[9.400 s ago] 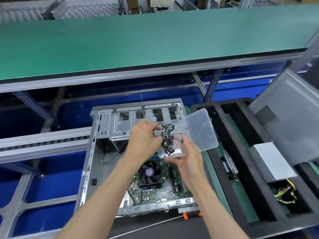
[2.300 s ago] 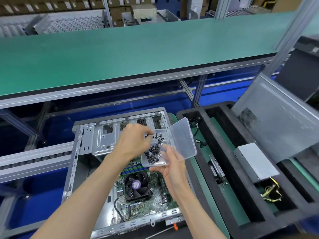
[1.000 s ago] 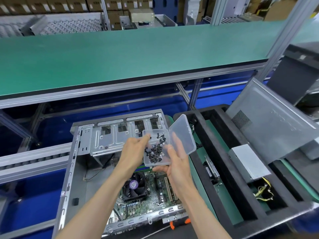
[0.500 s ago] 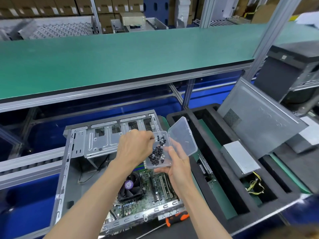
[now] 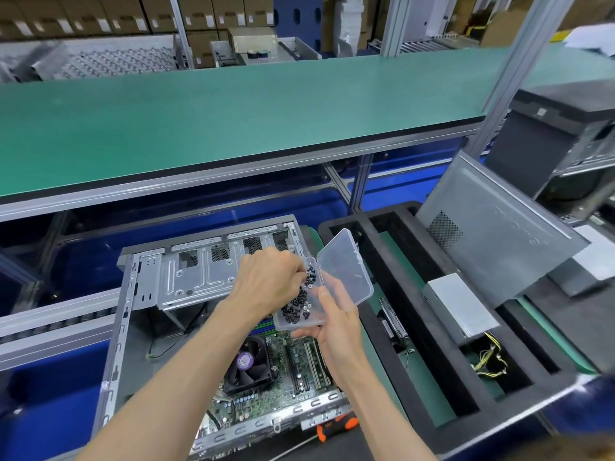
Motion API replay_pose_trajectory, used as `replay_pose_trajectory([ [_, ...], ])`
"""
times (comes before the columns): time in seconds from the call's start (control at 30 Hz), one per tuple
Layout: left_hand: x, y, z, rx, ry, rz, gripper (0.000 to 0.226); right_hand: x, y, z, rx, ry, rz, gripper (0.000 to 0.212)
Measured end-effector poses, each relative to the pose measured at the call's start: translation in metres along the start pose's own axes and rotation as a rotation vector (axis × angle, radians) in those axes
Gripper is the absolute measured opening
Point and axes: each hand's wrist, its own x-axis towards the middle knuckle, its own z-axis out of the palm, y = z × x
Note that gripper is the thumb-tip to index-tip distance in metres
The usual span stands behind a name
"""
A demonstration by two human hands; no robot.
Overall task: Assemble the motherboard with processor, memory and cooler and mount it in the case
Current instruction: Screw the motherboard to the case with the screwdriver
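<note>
no legible text, purple fan sticker [image 5: 245, 360] print too blurred to read

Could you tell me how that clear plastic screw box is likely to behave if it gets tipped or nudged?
The clear box looks thin, so probably light and slightly flexible. Its lid stands open, so tilting would likely spill the loose black screws. The right hand supports it from beneath, so a nudge might well shift it.

Factory assembly line: green-topped conveyor bench [image 5: 233, 128], stacked cartons [image 5: 100, 15], aluminium framing [image 5: 509, 61].
</note>
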Motion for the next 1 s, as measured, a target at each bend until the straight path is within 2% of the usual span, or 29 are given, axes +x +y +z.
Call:
replay_pose_trajectory([
  [0.1,-0.001,0.002,-0.003,-0.100,0.021,-0.032,0.015,0.001,0.002,-0.001,-0.024,-0.013,-0.008,0.034],
  [0.17,-0.003,-0.001,-0.006,-0.407,0.118,-0.144,0.017,0.002,0.002,-0.001,-0.027,-0.002,-0.019,0.033],
  [0.23,-0.006,-0.007,-0.008,-0.976,0.229,-0.371,0.028,0.005,0.002,-0.002,-0.032,0.006,-0.027,0.033],
  [0.3,-0.011,-0.013,-0.015,-1.602,0.263,-0.631,0.024,0.006,0.002,-0.002,-0.023,0.014,-0.031,0.034],
  [0.33,-0.013,-0.017,-0.016,-1.783,0.250,-0.735,0.022,0.006,0.001,-0.002,-0.016,0.019,-0.032,0.035],
  [0.37,-0.015,-0.021,-0.015,-1.821,0.227,-0.816,0.023,0.006,0.000,-0.002,-0.010,0.023,-0.032,0.036],
  [0.43,-0.019,-0.024,-0.011,-1.613,0.150,-0.894,0.025,0.005,-0.002,-0.001,-0.002,0.029,-0.031,0.039],
  [0.53,-0.024,-0.020,0.001,-1.198,-0.055,-0.819,0.040,0.004,-0.005,-0.001,0.024,0.024,-0.052,0.048],
  [0.6,-0.025,-0.017,0.006,-1.191,-0.123,-0.759,0.051,0.004,-0.010,-0.003,0.038,0.010,-0.067,0.052],
  [0.73,-0.021,-0.010,0.009,-1.046,-0.157,-0.692,0.052,0.005,-0.022,-0.012,0.012,-0.054,-0.101,0.058],
  [0.8,-0.018,-0.007,0.013,-1.143,-0.202,-0.695,0.056,0.004,-0.026,-0.013,0.016,-0.106,-0.082,0.065],
  [0.9,-0.017,-0.003,0.019,-1.428,-0.242,-0.706,0.055,0.004,-0.028,-0.015,-0.052,-0.150,-0.079,0.080],
  [1.0,-0.018,-0.002,0.022,-1.551,-0.265,-0.686,0.073,0.006,-0.030,-0.021,-0.097,-0.196,-0.070,0.087],
])
